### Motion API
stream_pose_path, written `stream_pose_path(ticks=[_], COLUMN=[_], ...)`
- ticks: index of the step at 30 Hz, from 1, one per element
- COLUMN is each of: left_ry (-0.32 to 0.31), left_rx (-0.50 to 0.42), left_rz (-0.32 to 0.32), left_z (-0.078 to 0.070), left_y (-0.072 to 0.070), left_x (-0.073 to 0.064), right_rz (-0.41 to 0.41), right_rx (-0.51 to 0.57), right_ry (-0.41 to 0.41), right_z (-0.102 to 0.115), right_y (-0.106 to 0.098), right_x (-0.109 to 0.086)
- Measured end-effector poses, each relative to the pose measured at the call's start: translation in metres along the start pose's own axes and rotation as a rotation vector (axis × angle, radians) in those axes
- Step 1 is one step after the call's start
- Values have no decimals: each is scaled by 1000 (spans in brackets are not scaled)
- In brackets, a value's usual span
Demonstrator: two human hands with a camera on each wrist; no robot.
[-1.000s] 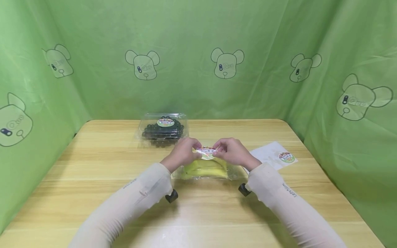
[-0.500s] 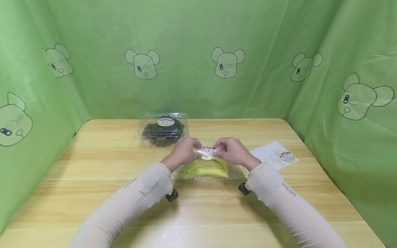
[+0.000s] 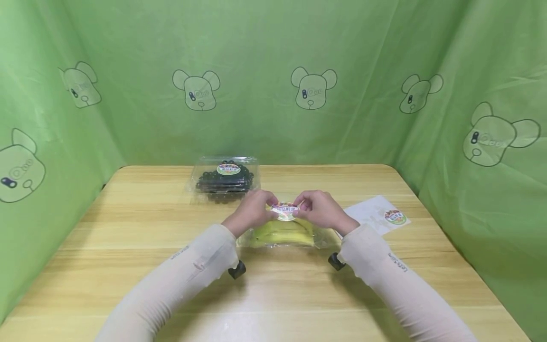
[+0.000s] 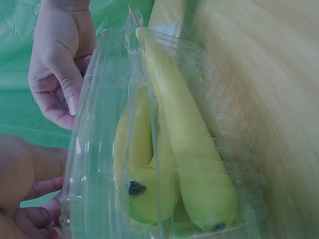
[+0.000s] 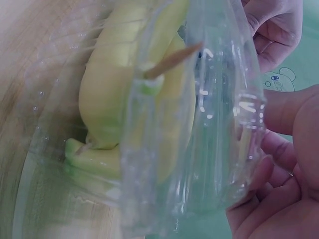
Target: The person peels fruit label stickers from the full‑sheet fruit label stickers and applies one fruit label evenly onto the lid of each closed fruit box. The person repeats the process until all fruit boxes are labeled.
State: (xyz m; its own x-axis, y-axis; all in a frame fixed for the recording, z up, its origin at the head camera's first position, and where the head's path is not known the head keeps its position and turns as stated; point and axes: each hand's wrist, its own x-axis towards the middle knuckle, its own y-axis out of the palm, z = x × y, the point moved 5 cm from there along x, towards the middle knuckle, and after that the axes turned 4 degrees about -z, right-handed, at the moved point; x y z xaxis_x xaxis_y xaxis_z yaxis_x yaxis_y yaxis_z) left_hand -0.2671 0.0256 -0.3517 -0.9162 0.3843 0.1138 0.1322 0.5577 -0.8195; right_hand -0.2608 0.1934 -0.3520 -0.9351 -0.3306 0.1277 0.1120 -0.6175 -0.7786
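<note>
A clear plastic box (image 4: 97, 129) holds several bananas (image 3: 284, 232), near the middle of the table in the head view. Over its lid, an oval printed sticker (image 3: 285, 213) lies between my two hands. The left hand (image 3: 254, 210) pinches its left edge between thumb and index finger. Its right edge is pinched the same way by the right hand (image 3: 321, 210). Both wrist views look through the box's side; there the lid partly covers the fingertips, and whether the sticker touches the lid cannot be told.
Behind and left stands a clear box of dark grapes (image 3: 224, 180) with a like sticker on its lid. A white backing sheet (image 3: 369, 213) with another sticker (image 3: 395, 217) lies to the right. Green curtains (image 3: 256, 128) surround the wooden table (image 3: 162, 223) at back and sides.
Both hands stay in nearly the same place on the sticker. The sticker seems to have shifted very slightly; the boxes and the sheet stay put.
</note>
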Motion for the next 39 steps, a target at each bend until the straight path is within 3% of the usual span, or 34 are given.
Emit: stream_pose_path(ticks=[39], left_ry=[5], left_rx=[6], left_rz=[11], left_z=[-1], left_y=[-1], left_x=[0], right_rz=[14], right_rx=[-16], right_ry=[-2], right_z=[-4], right_y=[2], right_x=[3])
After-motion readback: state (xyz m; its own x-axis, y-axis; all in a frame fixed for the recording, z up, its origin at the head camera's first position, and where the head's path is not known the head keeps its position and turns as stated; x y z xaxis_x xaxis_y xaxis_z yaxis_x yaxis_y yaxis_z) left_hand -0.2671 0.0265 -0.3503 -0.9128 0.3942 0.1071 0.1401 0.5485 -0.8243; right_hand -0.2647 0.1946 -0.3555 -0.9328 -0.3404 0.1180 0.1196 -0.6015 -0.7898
